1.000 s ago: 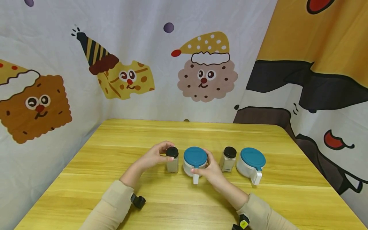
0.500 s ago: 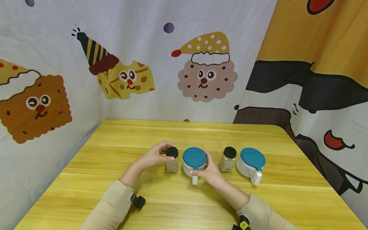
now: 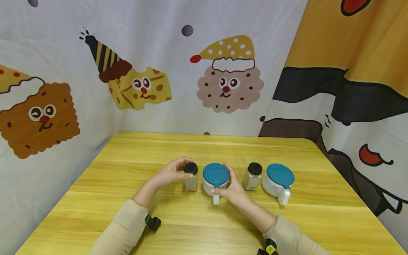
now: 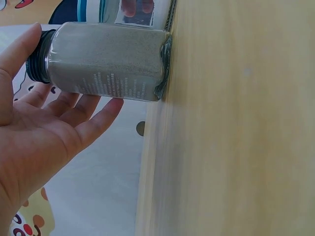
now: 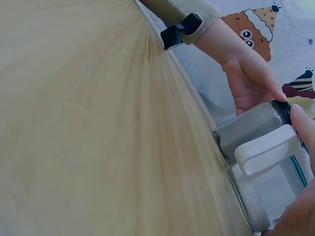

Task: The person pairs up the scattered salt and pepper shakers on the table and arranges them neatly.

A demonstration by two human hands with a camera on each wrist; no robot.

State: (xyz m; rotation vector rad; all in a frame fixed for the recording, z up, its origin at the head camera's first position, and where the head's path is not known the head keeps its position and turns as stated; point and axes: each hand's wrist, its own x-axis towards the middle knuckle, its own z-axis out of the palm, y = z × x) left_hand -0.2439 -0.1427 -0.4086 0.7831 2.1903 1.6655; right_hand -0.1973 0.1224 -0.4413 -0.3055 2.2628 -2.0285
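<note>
My left hand holds a clear spice jar with a black lid and grey-beige powder inside. The left wrist view shows its thumb by the lid and the other fingers along the jar's far side. Just right of it stands a round, clear seasoning pot with a blue lid and a white handle towards me. My right hand grips this pot from the right, thumb near the handle. Both containers stand upright on the table, side by side, a narrow gap between them in the head view.
To the right stand a second black-lidded spice jar and a second blue-lidded seasoning pot, close together. All are on a wooden table. A cartoon-print curtain hangs behind the table's back edge.
The seasoning pot in my right hand has shifted very slightly left, towards the spice jar. My left hand stays in place on its jar.
</note>
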